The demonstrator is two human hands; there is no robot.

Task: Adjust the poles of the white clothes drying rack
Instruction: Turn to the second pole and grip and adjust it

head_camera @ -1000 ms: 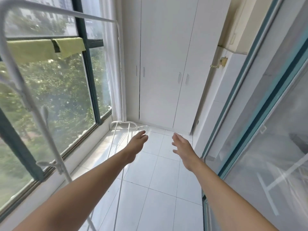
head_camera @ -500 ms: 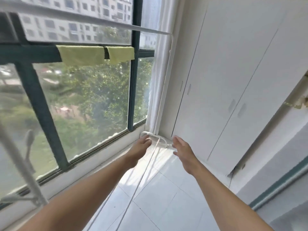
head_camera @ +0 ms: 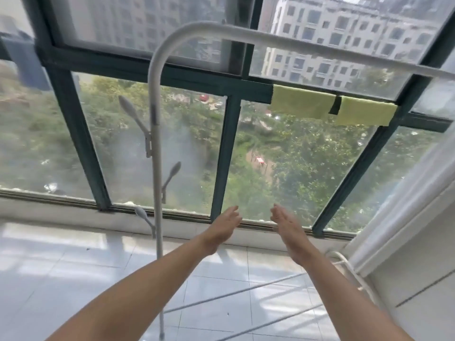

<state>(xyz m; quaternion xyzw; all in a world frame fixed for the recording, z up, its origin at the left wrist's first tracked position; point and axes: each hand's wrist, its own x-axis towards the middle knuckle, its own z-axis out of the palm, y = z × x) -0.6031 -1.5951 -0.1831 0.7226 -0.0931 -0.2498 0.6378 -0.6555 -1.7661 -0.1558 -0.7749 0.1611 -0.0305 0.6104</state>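
**Both hands empty, rack frame standing to their left**

At the far left the tiled floor [head_camera: 61, 267] lies bare up to the window sill, with plenty of room there. Next comes the white clothes drying rack [head_camera: 157, 180]: one upright pole rises from the floor, curves over at the top and runs rightward as a single top bar [head_camera: 320, 51] across the window. Three small pegs [head_camera: 134, 114] stick out from the upright, two on its left side and one on its right. Behind it stands the dark green window frame [head_camera: 225, 153], its glass reaching nearly to floor level.

The left hand [head_camera: 225, 226] is stretched forward, fingers straight and loosely apart, holding nothing, well clear of the upright. Just beside it the right hand [head_camera: 286, 226] is likewise flat and empty, palms facing each other across a narrow gap.

Two yellow-green cloths [head_camera: 301, 105] hang side by side on the window crossbar. Low at right, thin rack rails [head_camera: 246, 294] run across the floor to a curved end [head_camera: 344, 263] near the white curtain [head_camera: 406, 193].
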